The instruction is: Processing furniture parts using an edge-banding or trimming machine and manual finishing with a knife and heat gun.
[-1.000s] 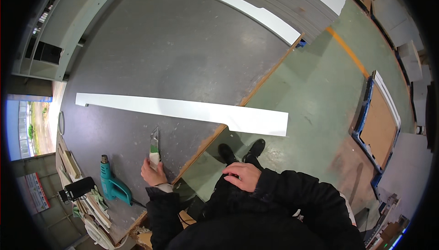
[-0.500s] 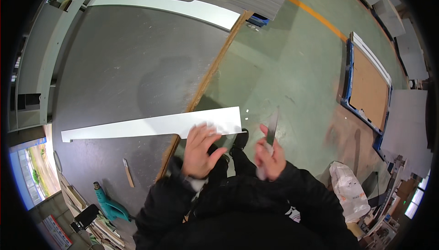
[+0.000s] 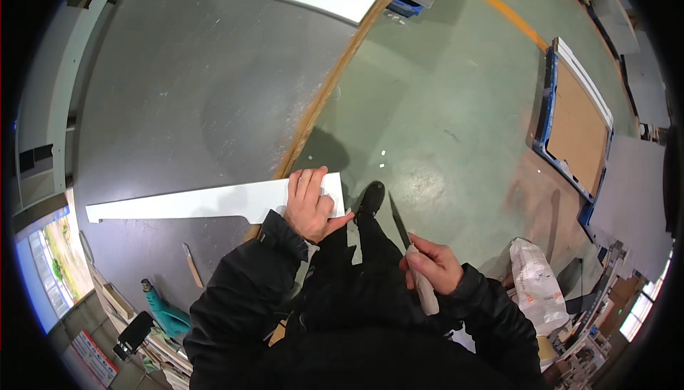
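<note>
The left hand (image 3: 311, 204) lies palm down, its forearm reaching forward, across the wide end of the white board (image 3: 203, 201), fingers together over the far edge and thumb stretched along the near one; whether this grip squeezes, I cannot tell. The board rests on the worktop (image 3: 160, 112), that end jutting past the edge. The right hand (image 3: 436, 267), apart from the board, has its grip wrapped round the knife (image 3: 424, 286), blade angled forward and leftward. Half a second ago the left hand's fingers were spread, blurred, near the board's near edge; the knife's blade leaned rightward then.
</note>
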### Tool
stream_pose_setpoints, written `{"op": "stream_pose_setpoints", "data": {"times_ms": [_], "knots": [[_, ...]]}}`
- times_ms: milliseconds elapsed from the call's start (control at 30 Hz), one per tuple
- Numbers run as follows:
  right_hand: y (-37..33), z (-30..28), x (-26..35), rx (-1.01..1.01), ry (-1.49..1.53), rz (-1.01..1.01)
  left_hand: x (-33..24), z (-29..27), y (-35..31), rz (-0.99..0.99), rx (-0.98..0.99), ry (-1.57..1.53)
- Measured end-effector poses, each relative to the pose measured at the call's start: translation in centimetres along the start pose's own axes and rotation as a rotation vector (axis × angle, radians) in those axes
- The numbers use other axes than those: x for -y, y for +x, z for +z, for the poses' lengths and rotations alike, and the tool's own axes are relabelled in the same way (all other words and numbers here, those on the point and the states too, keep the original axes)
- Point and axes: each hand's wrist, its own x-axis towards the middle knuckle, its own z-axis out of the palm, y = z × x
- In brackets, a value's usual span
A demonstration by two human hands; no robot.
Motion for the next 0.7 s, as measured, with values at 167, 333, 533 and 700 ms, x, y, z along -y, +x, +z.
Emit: {"op": "stream_pose_setpoints", "data": {"times_ms": [167, 333, 533, 700], "knots": [[2.0, 5.1, 3.1, 0.019, -0.011, 0.103, 0.8, -1.4, -0.7, -0.109, 0.005, -0.059], [4.2, 8.9, 5.1, -0.049, 0.054, 0.166, 1.4, -3.0, -1.1, -0.212, 0.098, -0.156], [5.7, 10.8, 5.1, -0.122, 0.034, 0.226, 2.0, -2.8, -1.3, -0.207, 0.036, -0.236], [6.2, 11.0, 4.9, -0.155, -0.026, 0.237, 2.0, -2.9, -1.1, -0.209, -0.003, -0.274]]}}
